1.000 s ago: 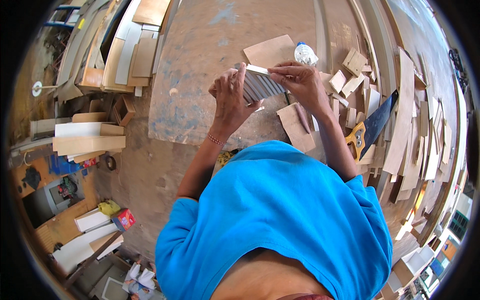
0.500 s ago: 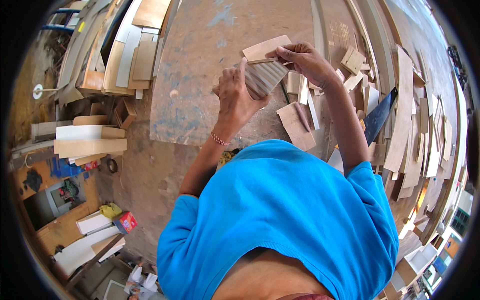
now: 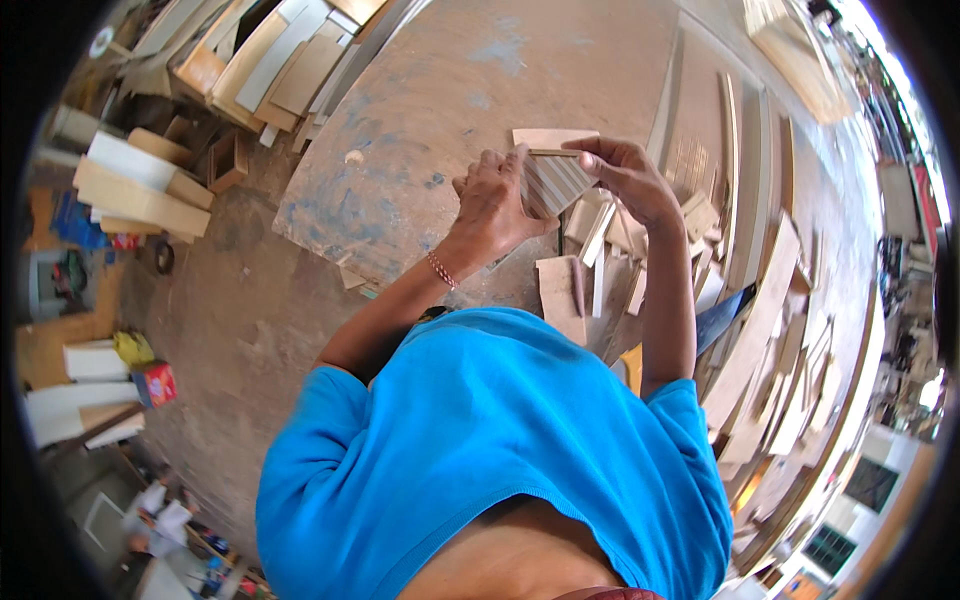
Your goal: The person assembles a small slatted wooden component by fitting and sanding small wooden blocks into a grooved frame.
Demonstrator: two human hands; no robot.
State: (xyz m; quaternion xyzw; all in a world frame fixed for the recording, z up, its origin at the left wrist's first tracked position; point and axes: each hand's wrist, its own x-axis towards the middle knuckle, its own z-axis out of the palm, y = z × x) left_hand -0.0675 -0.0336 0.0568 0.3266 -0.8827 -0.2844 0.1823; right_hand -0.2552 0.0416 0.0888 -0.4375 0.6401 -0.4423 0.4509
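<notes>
Both hands hold a small striped wooden piece [image 3: 553,188], banded in light and dark, with a thin wooden strip along its far edge. My left hand [image 3: 490,207] wraps its left side, thumb under the near corner and fingers at the far-left edge. At the far-right corner, my right hand [image 3: 630,182] pinches the piece between thumb and fingers. Just beyond lies a pale flat wooden piece [image 3: 553,138], partly covered. Nearer to me, a small wood panel [image 3: 556,310] rests on the table with a dark slim stick [image 3: 577,287] on it.
Wood offcuts [image 3: 605,225] are heaped beside my right forearm. A handsaw [image 3: 725,318] with a yellow handle lies further right, next to long loose boards [image 3: 755,335]. The worktable [image 3: 400,170] is paint-stained. Boards [image 3: 290,75] stand stacked at the far left, with a box [image 3: 228,160] near them.
The whole view has shifted and turned. My right hand has come in closer on the striped piece's far-right corner; both hands still hold it.
</notes>
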